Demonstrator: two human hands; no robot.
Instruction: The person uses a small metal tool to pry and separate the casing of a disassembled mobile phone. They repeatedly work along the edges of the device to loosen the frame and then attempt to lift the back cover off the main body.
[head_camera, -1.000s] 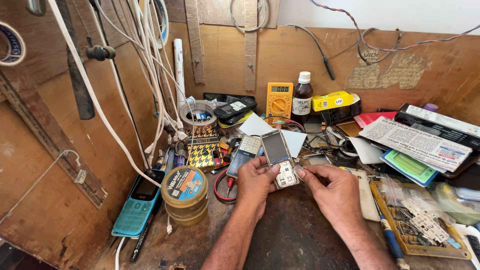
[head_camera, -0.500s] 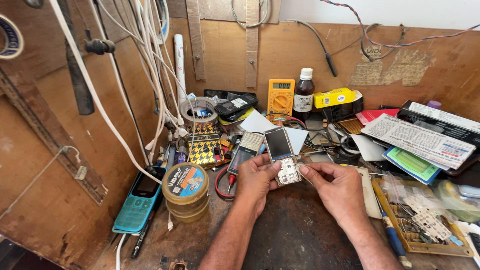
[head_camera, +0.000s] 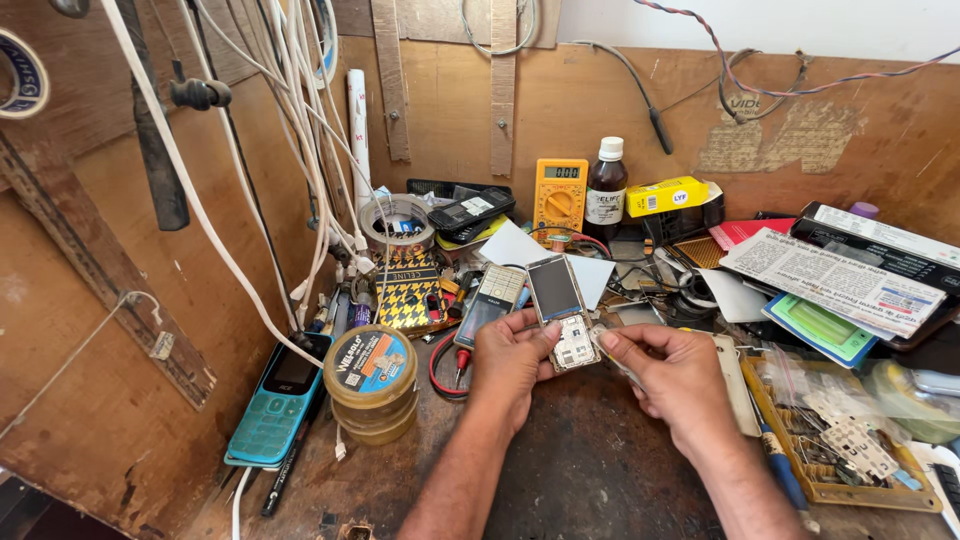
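Teal keypad phone (head_camera: 277, 400) lies far left on the bench (head_camera: 590, 480). My left hand (head_camera: 510, 358) grips the opened phone body (head_camera: 562, 312), long axis pointing away; my right hand (head_camera: 672, 372) pinches a thin tool (head_camera: 612, 355) at its lower edge.

two hands (head_camera: 510, 365) (head_camera: 672, 378), one opened phone (head_camera: 562, 310), one teal phone (head_camera: 280, 400), one multimeter (head_camera: 560, 195), one bottle (head_camera: 606, 190).

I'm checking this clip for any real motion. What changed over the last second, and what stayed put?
Very little changed. The left hand still holds the opened phone upright by its lower part, and the right hand stays at its right edge, fingers pinched on something thin that I cannot make out. The turquoise phone, round tin and yellow meter lie as before; only the camera view shifted slightly.
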